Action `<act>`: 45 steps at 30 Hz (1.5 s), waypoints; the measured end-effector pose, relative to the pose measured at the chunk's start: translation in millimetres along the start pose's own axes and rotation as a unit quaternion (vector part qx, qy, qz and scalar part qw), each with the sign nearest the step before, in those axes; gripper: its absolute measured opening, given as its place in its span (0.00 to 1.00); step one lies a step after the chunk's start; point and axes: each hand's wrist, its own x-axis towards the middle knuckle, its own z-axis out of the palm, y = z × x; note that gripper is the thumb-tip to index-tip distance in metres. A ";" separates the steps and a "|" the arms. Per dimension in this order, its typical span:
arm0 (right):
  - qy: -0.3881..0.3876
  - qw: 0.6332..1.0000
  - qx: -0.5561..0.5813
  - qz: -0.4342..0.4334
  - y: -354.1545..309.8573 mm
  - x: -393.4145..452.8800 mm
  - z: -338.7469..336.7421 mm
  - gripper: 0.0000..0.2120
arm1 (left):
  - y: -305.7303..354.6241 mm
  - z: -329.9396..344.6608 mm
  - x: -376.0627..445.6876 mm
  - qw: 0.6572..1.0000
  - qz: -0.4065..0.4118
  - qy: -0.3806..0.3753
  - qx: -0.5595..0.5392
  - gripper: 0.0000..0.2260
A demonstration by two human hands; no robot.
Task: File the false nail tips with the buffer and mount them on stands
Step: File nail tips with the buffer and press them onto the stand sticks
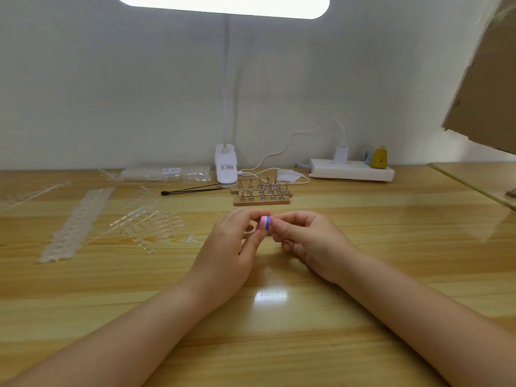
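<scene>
Both hands meet above the middle of the wooden table. My left hand pinches a small pink, white and purple buffer block between thumb and fingers. My right hand has its fingers curled and pinched against the buffer's right side; whatever it holds is too small to make out. Behind the hands, wooden bases carry several small metal nail stands. Clear false nail tips lie loose and on strips to the left.
A clip lamp stands at the back with its cable running to a white power strip. Black tweezers lie beside the lamp. A bag of nail tips and empty strips fill the left side. Cardboard hangs upper right.
</scene>
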 end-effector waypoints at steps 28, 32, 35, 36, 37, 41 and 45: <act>-0.068 0.997 -0.017 -0.029 -4.2 -3.4 2.8 0.05 | -0.5 -7.3 2.5 0.991 0.071 0.039 0.108 0.14; -0.076 0.996 -0.028 -0.036 -2.7 -4.0 3.2 0.04 | 2.7 -6.7 2.6 0.987 0.121 0.033 0.098 0.14; -0.077 0.997 -0.005 -0.032 -4.5 -3.8 1.6 0.04 | 0.7 -5.6 3.2 0.991 0.069 0.004 0.112 0.15; -0.075 0.997 -0.003 -0.030 -4.6 -3.4 1.4 0.05 | 0.4 -6.2 2.9 0.992 0.059 0.009 0.109 0.15; -0.072 0.997 -0.005 -0.030 -4.1 -2.9 1.8 0.05 | 1.1 -7.0 2.8 0.993 0.060 0.023 0.101 0.15; -0.071 0.997 -0.016 -0.039 -1.6 -2.6 3.1 0.05 | 4.9 -6.7 2.3 0.987 0.125 0.043 0.089 0.14; -0.080 0.996 0.011 -0.030 -4.7 -3.0 1.5 0.04 | -0.3 -6.1 3.1 0.994 0.053 0.010 0.098 0.15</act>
